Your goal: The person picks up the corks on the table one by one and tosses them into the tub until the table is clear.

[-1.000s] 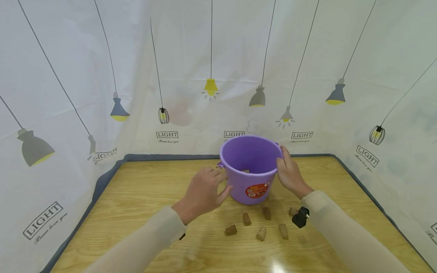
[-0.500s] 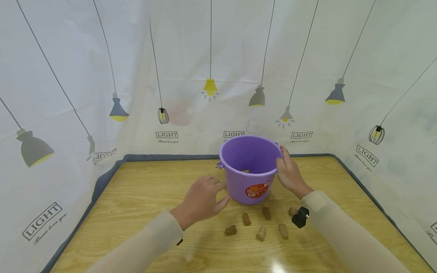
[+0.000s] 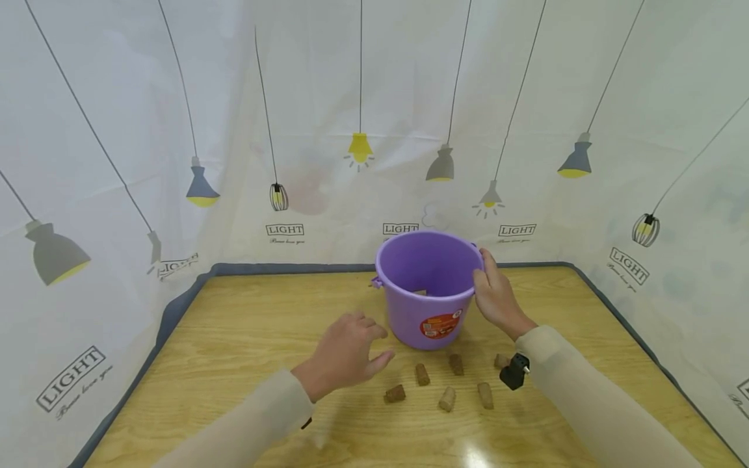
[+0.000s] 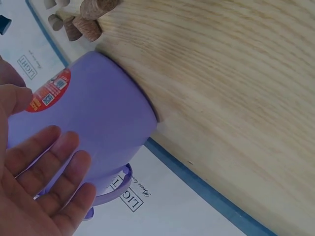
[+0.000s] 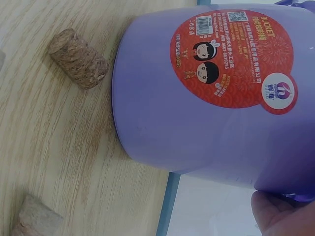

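A purple bucket stands upright on the wooden table, with a red label on its near side. My right hand grips its right rim, thumb on the near side. To the left of the bucket, my left hand hovers over the table with relaxed, spread fingers and holds nothing. In the left wrist view those fingers lie in front of the bucket wall. Several corks lie before the bucket, among them a dark cork nearest my left hand and a pale cork. Something light shows at the bucket's bottom, mostly hidden.
The wooden table ends at a dark blue edge strip. Behind and beside it hangs a white curtain printed with lamps. Another cork lies partly behind the black device on my right wrist.
My left hand has drawn down and slightly left, away from the bucket's side toward the table. The right hand, bucket and corks have stayed in place.
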Action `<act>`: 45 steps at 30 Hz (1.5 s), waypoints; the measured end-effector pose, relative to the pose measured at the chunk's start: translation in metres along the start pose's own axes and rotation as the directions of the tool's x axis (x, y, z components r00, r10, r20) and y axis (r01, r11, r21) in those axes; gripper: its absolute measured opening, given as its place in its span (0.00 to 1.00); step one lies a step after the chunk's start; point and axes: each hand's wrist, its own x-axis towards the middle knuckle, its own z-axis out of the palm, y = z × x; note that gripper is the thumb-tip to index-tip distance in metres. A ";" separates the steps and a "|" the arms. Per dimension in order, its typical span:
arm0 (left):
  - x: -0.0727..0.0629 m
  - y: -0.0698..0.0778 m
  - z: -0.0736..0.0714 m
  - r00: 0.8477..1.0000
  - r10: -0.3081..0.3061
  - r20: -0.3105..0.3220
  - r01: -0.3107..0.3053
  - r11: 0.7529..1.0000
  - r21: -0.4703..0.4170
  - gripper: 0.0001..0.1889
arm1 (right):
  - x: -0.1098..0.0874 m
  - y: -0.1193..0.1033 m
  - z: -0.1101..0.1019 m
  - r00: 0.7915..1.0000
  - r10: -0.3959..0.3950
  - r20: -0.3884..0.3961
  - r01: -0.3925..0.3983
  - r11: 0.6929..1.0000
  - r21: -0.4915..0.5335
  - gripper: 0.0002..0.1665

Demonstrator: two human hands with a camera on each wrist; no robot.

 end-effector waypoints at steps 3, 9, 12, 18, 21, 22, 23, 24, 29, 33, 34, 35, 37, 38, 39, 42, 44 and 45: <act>-0.002 0.000 0.004 1.000 -0.003 0.028 0.003 1.000 -0.002 0.18 | 0.000 0.000 0.000 1.000 0.000 -0.003 0.000 1.000 -0.006 0.38; -0.004 0.002 0.010 0.996 -0.007 0.086 0.007 1.000 0.002 0.18 | 0.000 0.000 0.000 1.000 -0.008 -0.007 0.008 1.000 -0.001 0.37; -0.005 0.005 0.014 0.991 0.001 0.133 -0.002 1.000 0.003 0.17 | -0.001 -0.001 0.000 1.000 -0.009 -0.006 0.009 1.000 0.004 0.37; -0.007 0.010 0.021 0.977 0.007 0.214 -0.002 1.000 -0.024 0.16 | -0.001 -0.002 0.000 1.000 -0.001 -0.006 0.000 1.000 -0.001 0.37; -0.007 0.012 0.024 0.970 0.021 0.242 -0.019 1.000 -0.010 0.16 | -0.001 -0.002 0.000 1.000 0.000 -0.006 0.000 1.000 0.000 0.38; -0.007 0.013 0.026 0.968 0.027 0.250 -0.029 1.000 0.002 0.16 | -0.001 -0.002 0.000 1.000 0.000 -0.006 0.000 1.000 -0.001 0.38; -0.007 0.014 0.027 0.966 0.034 0.258 -0.037 0.999 0.009 0.16 | -0.001 -0.002 0.000 1.000 -0.003 -0.005 0.003 1.000 0.002 0.37; -0.008 0.015 0.028 0.962 0.039 0.270 -0.045 0.999 0.017 0.15 | -0.001 -0.001 0.000 1.000 -0.004 -0.003 0.004 1.000 0.004 0.37; -0.008 0.020 0.033 0.944 0.041 0.327 -0.036 0.999 -0.020 0.14 | -0.002 -0.002 0.000 1.000 -0.010 -0.003 0.010 1.000 0.004 0.37; -0.009 0.024 0.036 0.934 0.028 0.357 -0.019 0.999 -0.030 0.17 | -0.002 -0.003 0.000 1.000 -0.008 -0.009 0.008 1.000 -0.001 0.37; -0.009 0.025 0.037 0.932 0.025 0.361 -0.020 1.000 -0.019 0.18 | -0.002 -0.003 0.000 1.000 -0.007 -0.010 0.007 1.000 0.002 0.37; -0.010 0.026 0.038 0.931 0.023 0.363 -0.021 1.000 -0.010 0.18 | -0.002 -0.003 -0.001 1.000 -0.006 -0.010 0.006 1.000 0.002 0.37; -0.011 0.028 0.041 0.930 0.019 0.368 -0.024 1.000 0.009 0.19 | -0.002 -0.003 0.000 1.000 -0.005 -0.009 0.005 1.000 0.003 0.37; -0.011 0.028 0.042 0.929 0.017 0.371 -0.024 1.000 0.015 0.20 | -0.002 -0.003 0.000 1.000 -0.004 -0.009 0.004 1.000 0.004 0.37; -0.012 0.029 0.043 0.928 0.017 0.371 -0.026 0.999 0.019 0.21 | -0.002 -0.003 0.000 1.000 -0.004 -0.007 0.004 1.000 0.004 0.37; -0.014 0.030 0.046 0.925 0.012 0.380 -0.024 0.999 0.028 0.22 | -0.001 -0.002 0.000 1.000 -0.004 -0.008 0.004 1.000 0.000 0.37; -0.014 0.030 0.047 0.923 0.011 0.384 -0.026 0.999 0.035 0.22 | -0.001 -0.002 0.000 1.000 -0.001 -0.010 0.001 1.000 -0.004 0.37; -0.015 0.030 0.048 0.923 0.010 0.385 -0.027 0.999 0.037 0.22 | -0.001 -0.002 0.000 1.000 0.000 -0.011 0.000 1.000 -0.006 0.37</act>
